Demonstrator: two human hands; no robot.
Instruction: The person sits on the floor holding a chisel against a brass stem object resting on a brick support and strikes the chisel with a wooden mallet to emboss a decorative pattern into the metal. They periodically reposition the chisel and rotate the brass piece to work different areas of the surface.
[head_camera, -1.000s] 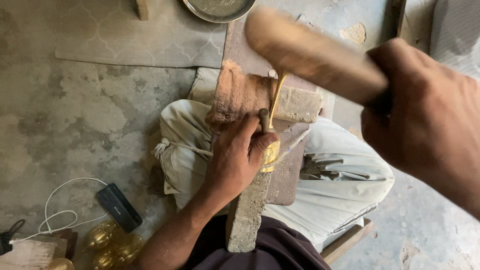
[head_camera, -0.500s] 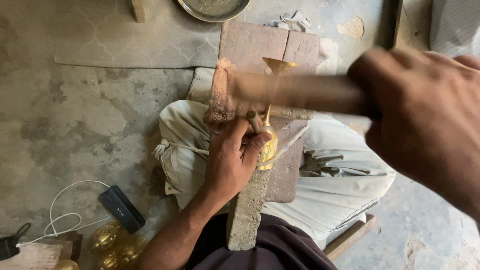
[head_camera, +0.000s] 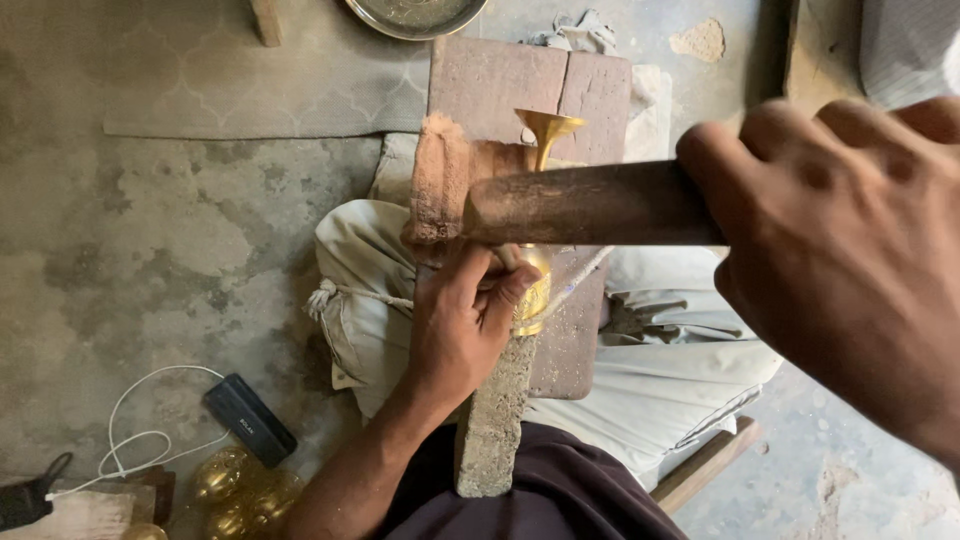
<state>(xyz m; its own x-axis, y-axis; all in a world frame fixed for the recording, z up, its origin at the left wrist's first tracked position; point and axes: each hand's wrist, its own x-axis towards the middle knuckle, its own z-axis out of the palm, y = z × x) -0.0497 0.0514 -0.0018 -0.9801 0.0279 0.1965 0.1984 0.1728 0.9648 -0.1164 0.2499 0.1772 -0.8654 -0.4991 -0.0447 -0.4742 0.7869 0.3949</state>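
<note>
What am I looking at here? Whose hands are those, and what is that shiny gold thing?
The camera sits on a person's head and looks down, so you see that person's own two hands and lap. The person sits low over a concrete floor.

The left hand grips a shiny brass piece with a flared, trumpet-like top, pressing it against a rough stone bar that lies across the lap. The right hand, very close to the camera, holds a wooden mallet just above the brass.

Past the knees lie reddish bricks and a metal dish. At the bottom left are more round brass pieces, and a small black box with a white cable.
</note>
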